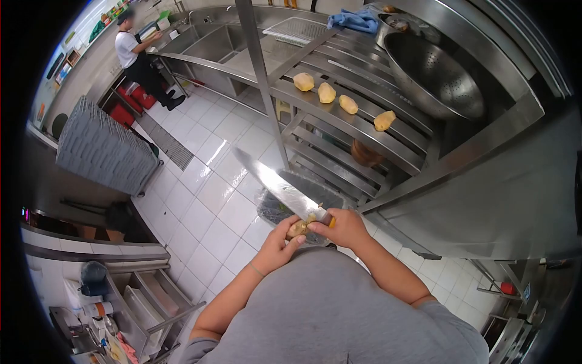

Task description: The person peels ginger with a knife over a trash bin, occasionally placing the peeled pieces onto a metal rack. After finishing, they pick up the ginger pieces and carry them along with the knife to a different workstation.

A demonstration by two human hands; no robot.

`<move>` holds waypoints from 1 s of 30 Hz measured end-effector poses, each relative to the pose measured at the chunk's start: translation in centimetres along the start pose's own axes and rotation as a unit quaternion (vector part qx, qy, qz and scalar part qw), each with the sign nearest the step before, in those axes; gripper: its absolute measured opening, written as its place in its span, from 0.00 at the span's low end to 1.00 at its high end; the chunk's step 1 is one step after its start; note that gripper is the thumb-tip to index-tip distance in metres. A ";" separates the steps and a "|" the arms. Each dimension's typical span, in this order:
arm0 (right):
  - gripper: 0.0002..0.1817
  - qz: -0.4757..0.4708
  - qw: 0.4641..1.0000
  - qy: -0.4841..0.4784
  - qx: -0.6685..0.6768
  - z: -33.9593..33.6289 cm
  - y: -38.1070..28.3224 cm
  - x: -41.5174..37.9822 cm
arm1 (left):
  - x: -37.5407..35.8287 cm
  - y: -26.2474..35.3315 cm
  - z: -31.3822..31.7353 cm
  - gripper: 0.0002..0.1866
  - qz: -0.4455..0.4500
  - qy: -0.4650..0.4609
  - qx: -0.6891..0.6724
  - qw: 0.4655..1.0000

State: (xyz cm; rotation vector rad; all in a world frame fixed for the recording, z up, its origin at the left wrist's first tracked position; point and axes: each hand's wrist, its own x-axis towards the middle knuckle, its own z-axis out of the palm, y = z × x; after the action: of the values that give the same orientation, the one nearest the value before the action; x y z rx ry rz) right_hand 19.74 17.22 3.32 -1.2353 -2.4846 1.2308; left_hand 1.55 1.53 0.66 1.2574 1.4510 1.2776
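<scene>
A partly peeled potato (297, 229) is in my left hand (278, 246), its fingers wrapped round it. My right hand (347, 229) grips the yellow handle of a large knife (282, 189), with the thumb close to the potato. The wide blade points up and to the left, its base against the potato. Beneath the hands stands a tub lined with clear plastic (267, 209), its contents mostly hidden. Several peeled potatoes (327, 93) lie in a row on the slatted metal rack.
A large metal colander (433, 76) and a blue cloth (354, 20) are on the rack. A person (138, 51) stands at the sinks (221, 43) at the upper left. Stacked grey trays (106, 148) stand left; a drawer unit (145, 297) is at lower left.
</scene>
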 end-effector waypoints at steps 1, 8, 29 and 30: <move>0.37 0.002 1.000 0.002 0.002 -0.1 -0.2 -0.2 | -0.1 0.3 -0.1 0.28 0.008 0.011 0.031 0.999; 0.38 0.025 0.999 -0.008 0.027 0.9 0.1 -0.5 | 0.3 1.9 -0.2 0.25 0.069 0.022 0.158 0.985; 0.25 -0.033 0.982 -0.081 0.167 0.9 -0.1 -0.4 | 0.3 2.8 -0.5 0.27 0.132 -0.009 0.089 0.987; 0.24 -0.035 0.971 -0.097 0.215 0.7 -0.1 -0.1 | 0.4 2.7 -0.4 0.27 0.133 -0.009 0.090 0.987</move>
State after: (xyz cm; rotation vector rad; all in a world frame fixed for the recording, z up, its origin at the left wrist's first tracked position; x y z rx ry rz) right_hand 19.44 16.63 2.94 -0.9475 -2.1784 1.8215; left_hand 1.54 1.80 3.37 1.6225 1.4462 1.3247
